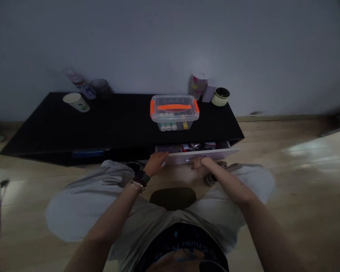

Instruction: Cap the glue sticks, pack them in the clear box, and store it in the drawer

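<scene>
The white-fronted drawer [204, 155] stands partly pulled out beneath the black bench [102, 121], with jumbled items visible inside. The left grip [156, 164], open and released, sits at the drawer's left corner; the right grip [200, 163] curls at its front, clench unclear. A clear plastic box with an orange handle [174, 112] sits closed on top.

left hand [156, 164] open, right hand [198, 163] curled

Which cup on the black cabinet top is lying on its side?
The white paper cup with green print at the black cabinet's left end lies on its side; the cream cup with a dark inside at right stands upright.
</scene>
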`<action>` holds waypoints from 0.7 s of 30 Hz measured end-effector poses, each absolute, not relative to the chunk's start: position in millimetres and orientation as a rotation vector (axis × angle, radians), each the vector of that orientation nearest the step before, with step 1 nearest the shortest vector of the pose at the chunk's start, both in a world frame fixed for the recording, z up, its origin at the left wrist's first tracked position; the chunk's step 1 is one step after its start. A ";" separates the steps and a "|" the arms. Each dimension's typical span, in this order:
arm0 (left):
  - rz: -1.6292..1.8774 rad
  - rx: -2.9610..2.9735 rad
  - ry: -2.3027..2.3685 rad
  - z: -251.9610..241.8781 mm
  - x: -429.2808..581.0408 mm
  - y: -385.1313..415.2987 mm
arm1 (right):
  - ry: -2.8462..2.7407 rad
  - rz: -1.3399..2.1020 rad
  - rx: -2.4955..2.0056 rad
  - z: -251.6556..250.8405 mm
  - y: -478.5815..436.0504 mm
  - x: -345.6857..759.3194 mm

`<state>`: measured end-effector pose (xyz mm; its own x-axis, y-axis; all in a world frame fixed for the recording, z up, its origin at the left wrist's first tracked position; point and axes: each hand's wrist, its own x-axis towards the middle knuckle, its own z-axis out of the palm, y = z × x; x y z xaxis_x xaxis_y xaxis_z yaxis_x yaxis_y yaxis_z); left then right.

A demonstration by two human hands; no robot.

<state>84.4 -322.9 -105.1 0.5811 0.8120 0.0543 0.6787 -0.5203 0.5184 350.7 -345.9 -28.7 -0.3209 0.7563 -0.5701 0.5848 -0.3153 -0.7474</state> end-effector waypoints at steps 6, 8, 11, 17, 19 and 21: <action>0.373 2.307 1.182 -102.5 86.6 -333.2 | -2.189 1.631 -1.234 54.4 -294.7 340.1; 0.358 2.274 1.217 -100.7 88.9 -337.9 | -2.222 1.178 -1.183 87.3 -273.9 342.8; 0.336 2.231 1.252 -98.1 92.6 -345.3 | -2.221 0.623 -1.281 112.9 -238.0 346.2; 0.272 2.193 1.302 -99.7 95.2 -359.8 | -2.399 0.218 -1.425 86.4 -170.3 345.0; 0.273 2.188 1.298 -100.3 94.7 -365.1 | -2.450 0.226 -1.470 73.6 -155.9 343.5; 0.280 2.179 1.278 -99.8 93.7 -370.2 | -2.479 0.274 -1.517 64.5 -146.5 342.1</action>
